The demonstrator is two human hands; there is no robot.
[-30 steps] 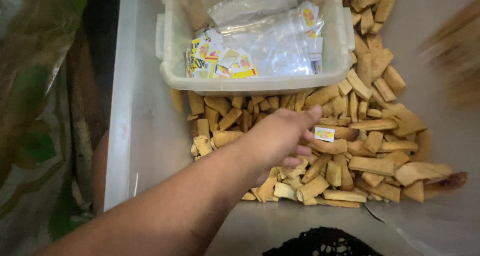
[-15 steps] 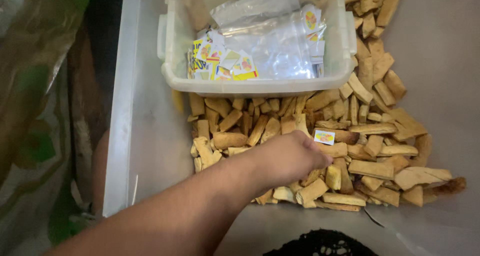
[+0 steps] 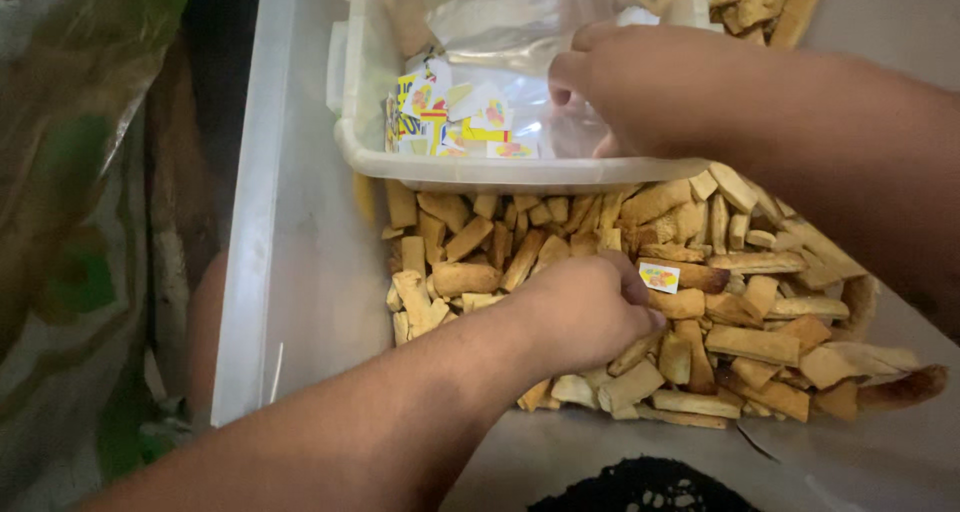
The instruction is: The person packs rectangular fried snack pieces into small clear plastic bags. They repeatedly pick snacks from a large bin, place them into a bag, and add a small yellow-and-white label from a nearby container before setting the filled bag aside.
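A heap of tan, stick-shaped rusk pieces (image 3: 700, 302) covered the grey metal tray (image 3: 310, 272), butted against the front wall of a clear plastic tub (image 3: 380, 162). The tub held clear bags (image 3: 520, 22) and small printed labels (image 3: 450, 122). One loose label (image 3: 659, 277) lay on the heap, just beside the left hand (image 3: 580, 312). That hand rested knuckles-up on the pieces, fingers curled under; whether it gripped a piece could not be told. The right hand (image 3: 650, 92) was inside the tub, fingers pinched on a clear bag, its forearm crossing above the heap's right side. Bare tray remained left of the heap up to the raised rim. The pieces lay in mixed directions, many with long axes running towards the tub.
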